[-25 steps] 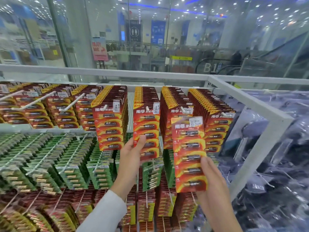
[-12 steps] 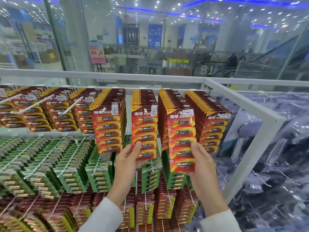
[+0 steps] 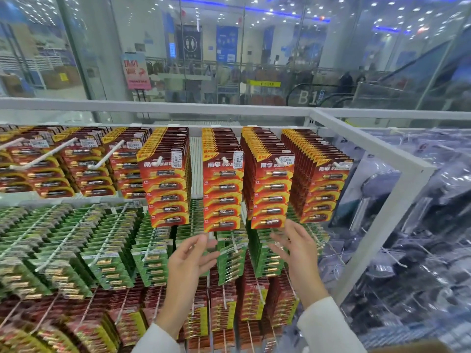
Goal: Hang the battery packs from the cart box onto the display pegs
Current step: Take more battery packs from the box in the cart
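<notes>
Full pegs of red battery packs (image 3: pixel 221 189) wall off twelve o'clock above the left hand (image 3: pixel 188 263) and right hand (image 3: pixel 297 253); one narrow gap between stacks shows the back panel (image 3: pixel 196 171). Green packs (image 3: pixel 153 258) crowd just behind both hands. A white frame post (image 3: pixel 382 225) bars three o'clock.

i see the left hand (image 3: pixel 190 261) and right hand (image 3: pixel 297 253), fingers loose and empty, just below red battery packs (image 3: pixel 272 194) hanging on white pegs (image 3: pixel 224 160).
</notes>
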A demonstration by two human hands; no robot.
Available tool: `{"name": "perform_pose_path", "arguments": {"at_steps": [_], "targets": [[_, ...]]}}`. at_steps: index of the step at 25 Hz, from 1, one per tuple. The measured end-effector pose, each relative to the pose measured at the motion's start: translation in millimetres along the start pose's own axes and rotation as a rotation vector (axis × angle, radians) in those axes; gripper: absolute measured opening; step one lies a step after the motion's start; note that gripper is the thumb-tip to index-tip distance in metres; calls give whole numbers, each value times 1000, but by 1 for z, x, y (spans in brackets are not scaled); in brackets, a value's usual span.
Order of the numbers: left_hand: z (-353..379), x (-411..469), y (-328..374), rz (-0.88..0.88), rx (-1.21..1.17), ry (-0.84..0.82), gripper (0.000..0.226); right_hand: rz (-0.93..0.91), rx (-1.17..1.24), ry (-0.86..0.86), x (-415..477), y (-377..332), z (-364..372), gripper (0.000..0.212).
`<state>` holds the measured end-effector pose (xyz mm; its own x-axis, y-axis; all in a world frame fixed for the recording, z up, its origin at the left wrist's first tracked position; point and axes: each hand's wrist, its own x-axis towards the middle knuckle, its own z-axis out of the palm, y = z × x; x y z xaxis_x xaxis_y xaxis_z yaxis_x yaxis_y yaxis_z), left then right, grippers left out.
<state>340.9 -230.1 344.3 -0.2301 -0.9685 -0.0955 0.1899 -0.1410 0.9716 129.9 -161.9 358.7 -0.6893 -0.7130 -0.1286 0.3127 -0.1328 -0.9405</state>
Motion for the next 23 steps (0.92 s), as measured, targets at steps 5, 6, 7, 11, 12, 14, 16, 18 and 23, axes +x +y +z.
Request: {"name": "perform_pose_path", "arguments": {"at_steps": [5,6,7,11,12,14,16,18,23], "targets": [[-22,-23,-52,-251,7,-37,24,114,-13,155,-32,55,-52,22],[-24,-29,-65,-307,14,-42,24,142,-18,198,-41,67,-67,22],[-25,-36,-76,-341,31,-41,24,181,-16,234,-51,76,-79,21],[-11,-68,-130,-534,100,-87,23,294,105,434,-107,110,-151,21],[-3,-76,-139,-576,113,-106,21,310,115,462,-121,115,-172,36],[17,-93,-158,-635,158,-172,21,348,93,523,-148,116,-204,49],[40,-107,-177,-675,210,-229,19,364,113,650,-169,121,-240,24],[68,-118,-201,-711,269,-267,17,431,143,790,-184,126,-277,20],[150,-143,-255,-806,398,-327,16,551,211,926,-202,132,-362,18]]}}
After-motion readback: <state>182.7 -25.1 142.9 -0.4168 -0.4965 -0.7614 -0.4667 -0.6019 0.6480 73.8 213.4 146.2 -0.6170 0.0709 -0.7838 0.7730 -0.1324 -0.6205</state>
